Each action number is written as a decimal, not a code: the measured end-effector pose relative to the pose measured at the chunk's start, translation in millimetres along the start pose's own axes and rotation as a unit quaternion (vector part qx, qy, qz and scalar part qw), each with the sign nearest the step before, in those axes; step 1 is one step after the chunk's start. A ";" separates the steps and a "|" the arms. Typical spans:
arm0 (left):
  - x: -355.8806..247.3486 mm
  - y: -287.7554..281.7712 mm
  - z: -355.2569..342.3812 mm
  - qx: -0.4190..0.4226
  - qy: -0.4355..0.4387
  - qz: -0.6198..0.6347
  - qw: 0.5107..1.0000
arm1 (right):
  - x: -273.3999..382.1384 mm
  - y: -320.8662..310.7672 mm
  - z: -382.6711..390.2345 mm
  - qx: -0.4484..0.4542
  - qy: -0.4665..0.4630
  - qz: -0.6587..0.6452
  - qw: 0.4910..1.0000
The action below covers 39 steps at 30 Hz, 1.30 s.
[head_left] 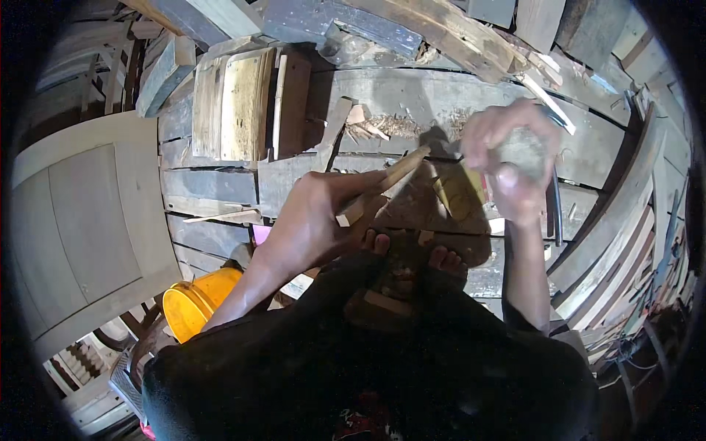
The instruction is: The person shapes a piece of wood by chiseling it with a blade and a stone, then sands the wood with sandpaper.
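So the wooden stick (403, 168) is right of the board stack (243, 103) and closer in, pinched in the left hand (305, 217), long axis slanting away and rightward past those fingers. The right hand (512, 188), further right of the stack, grips a pale lump (523, 149), too blurry to ID.

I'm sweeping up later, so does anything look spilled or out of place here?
Yes: loose wood chips lie scattered across the grey planks, beyond the wooden strip in the left hand. They look like uncollected debris, irregular beside the grouped boards to their left.
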State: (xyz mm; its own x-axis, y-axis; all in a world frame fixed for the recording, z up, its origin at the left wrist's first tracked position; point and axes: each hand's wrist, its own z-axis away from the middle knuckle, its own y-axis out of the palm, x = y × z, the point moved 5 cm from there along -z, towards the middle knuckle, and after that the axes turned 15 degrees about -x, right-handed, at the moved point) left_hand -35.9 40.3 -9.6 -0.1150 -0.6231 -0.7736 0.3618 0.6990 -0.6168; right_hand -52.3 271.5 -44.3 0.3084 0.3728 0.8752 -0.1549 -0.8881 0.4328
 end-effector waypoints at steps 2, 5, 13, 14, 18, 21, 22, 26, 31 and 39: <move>7.9 -1.7 4.1 0.003 -0.036 -0.006 0.999 | 20.4 -4.5 -3.9 -0.012 0.009 -0.071 0.997; 4.8 -2.7 2.8 -0.003 -0.037 0.006 0.999 | 56.7 -11.9 -15.7 0.140 -0.072 -0.100 0.983; 1.8 -4.9 0.5 -0.002 0.004 -0.040 0.999 | 6.7 -19.1 -5.4 -0.050 0.028 -0.093 0.994; 5.1 -3.0 7.7 0.009 -0.027 -0.031 0.999 | 15.8 -17.8 -0.1 -0.043 0.017 -0.069 0.997; 2.3 -4.4 1.6 0.000 -0.027 -0.021 0.999 | 72.2 -8.9 -2.2 0.021 -0.040 -0.038 0.998; -2.5 -4.0 -0.2 -0.010 -0.001 -0.013 1.000 | 80.9 -4.3 -1.6 0.076 -0.076 -0.056 0.993; -0.2 -3.4 1.2 -0.012 -0.001 -0.013 1.000 | 60.4 -3.0 5.4 0.028 -0.036 -0.041 0.998; 4.7 3.3 -5.4 -0.033 0.021 0.000 0.999 | -0.9 -17.5 7.2 0.010 -0.036 -0.066 0.997; 6.2 -2.6 -0.7 0.003 -0.031 -0.009 0.999 | 56.0 -1.2 -1.6 0.028 -0.065 -0.096 0.993; -1.9 -2.0 -7.7 -0.001 -0.030 -0.004 1.000 | -28.9 -3.7 14.5 0.038 -0.023 0.079 0.996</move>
State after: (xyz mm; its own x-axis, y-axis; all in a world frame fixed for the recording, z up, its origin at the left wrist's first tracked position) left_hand -43.6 42.8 -8.0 -0.0614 -0.6483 -0.7589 0.3586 0.6952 -0.6230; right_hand -47.0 260.1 -74.3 0.3293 0.2151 0.9194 -0.1341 -0.9532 0.2710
